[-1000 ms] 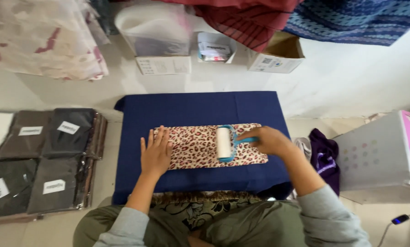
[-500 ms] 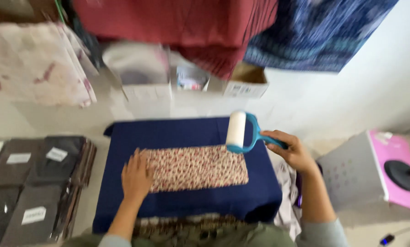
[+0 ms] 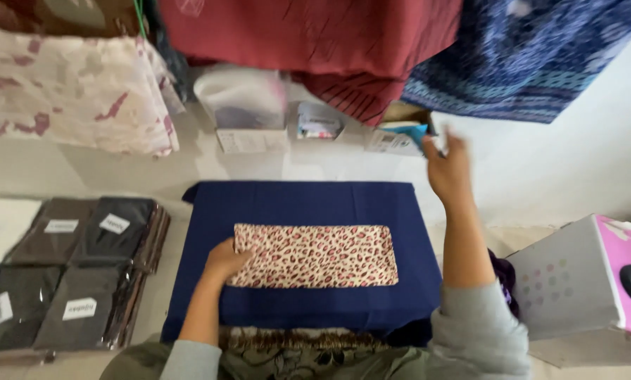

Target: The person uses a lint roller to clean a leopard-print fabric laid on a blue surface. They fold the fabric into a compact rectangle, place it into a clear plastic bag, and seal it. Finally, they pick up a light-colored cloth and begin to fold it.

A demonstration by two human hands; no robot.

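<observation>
A folded leopard-print cloth (image 3: 315, 255) lies flat on a navy blue mat (image 3: 308, 207). My left hand (image 3: 224, 260) rests on the cloth's left end, fingers curled at its edge. My right hand (image 3: 447, 167) is raised far up and to the right, past the mat's corner, by a cardboard box (image 3: 393, 137). It grips the blue handle of a lint roller (image 3: 428, 137), which is blurred and mostly hidden by the hand.
Stacks of dark packaged garments (image 3: 69, 267) lie at the left. Hanging fabrics, red (image 3: 315, 35), blue patterned (image 3: 526, 56) and pale floral (image 3: 69, 84), fill the top. A white bag on a box (image 3: 248, 105) stands behind the mat. A grey and pink box (image 3: 597, 281) stands at the right.
My right hand lifted the lint roller off the cloth and carried it up and right toward the cardboard box. My left hand slid to the cloth's left edge.
</observation>
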